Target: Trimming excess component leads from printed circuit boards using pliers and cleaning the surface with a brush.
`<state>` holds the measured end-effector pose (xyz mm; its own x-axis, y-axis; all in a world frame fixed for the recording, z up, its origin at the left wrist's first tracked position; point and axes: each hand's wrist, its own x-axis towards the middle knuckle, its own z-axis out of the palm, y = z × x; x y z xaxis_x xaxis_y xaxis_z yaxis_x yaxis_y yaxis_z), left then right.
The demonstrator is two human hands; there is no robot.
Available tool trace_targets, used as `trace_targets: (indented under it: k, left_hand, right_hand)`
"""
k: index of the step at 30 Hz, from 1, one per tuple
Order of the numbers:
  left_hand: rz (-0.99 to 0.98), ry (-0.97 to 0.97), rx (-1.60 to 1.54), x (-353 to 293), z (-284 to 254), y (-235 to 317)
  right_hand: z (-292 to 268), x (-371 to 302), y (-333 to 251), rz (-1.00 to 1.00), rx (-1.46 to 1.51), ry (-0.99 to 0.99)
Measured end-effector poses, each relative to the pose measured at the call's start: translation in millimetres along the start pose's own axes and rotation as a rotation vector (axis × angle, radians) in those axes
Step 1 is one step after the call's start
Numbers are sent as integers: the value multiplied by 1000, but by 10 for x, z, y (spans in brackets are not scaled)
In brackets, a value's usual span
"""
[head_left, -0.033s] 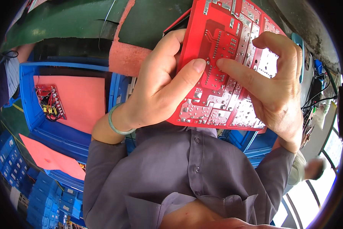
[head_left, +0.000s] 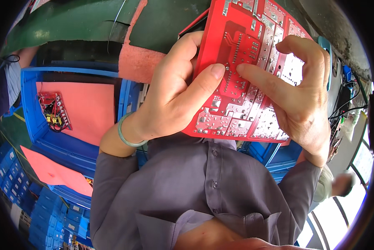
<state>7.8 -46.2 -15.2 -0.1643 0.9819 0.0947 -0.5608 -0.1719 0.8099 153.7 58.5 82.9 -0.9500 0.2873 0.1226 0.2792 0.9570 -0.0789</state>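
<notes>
A red printed circuit board (head_left: 237, 121) is tilted in front of my chest, its soldered side with silvery joints and tracks facing me. My left hand (head_left: 174, 91), with a pale green bangle at the wrist, grips the board's left edge. Its thumb lies on the red face while its other fingers are largely hidden behind. From the right, my right hand (head_left: 301, 89) is closed at the board, thumb tip on the solder side near the left thumb. The right index finger is bent over the board's upper right part; the remaining fingers are mostly hidden.
At left, a blue crate (head_left: 28, 100) holds a pink foam sheet (head_left: 91, 100) and another red board with wires (head_left: 53, 112). Another pink sheet (head_left: 56, 168) lies below. A green-covered bench (head_left: 74, 27) stretches ahead. Blue bins (head_left: 45, 221) stack lower left; another person (head_left: 328, 185) is at right.
</notes>
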Motion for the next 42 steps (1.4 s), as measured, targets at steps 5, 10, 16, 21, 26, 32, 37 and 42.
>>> trace_targets:
  k: [5,10,16,21,26,32,37,42]
  left_hand:
    - [23,-13,19,16,-9,-13]
    - [32,-14,35,20,-13,-13]
    - [28,-23,16,16,-15,-20]
    - [30,-5,-7,4,-9,-21]
    - [18,3,-13,-3,-20,-24]
    - [28,-17,11,1,-11,-9]
    - [24,-24,44,-10,-36,-2]
    - [-3,-41,43,17,20,18]
  right_hand:
    - [-10,-7,6,-11,-27,-20]
    - [-10,20,4,-28,-4,-10]
    - [7,32,35,-47,4,3]
    - [5,33,38,-48,15,-14]
    - [30,51,33,-34,52,-19]
    - [-83,-54,78,44,-26,-39]
    - [-93,-105,80,90,-23,-77]
    - [-118,-123,83,70,-32,-60]
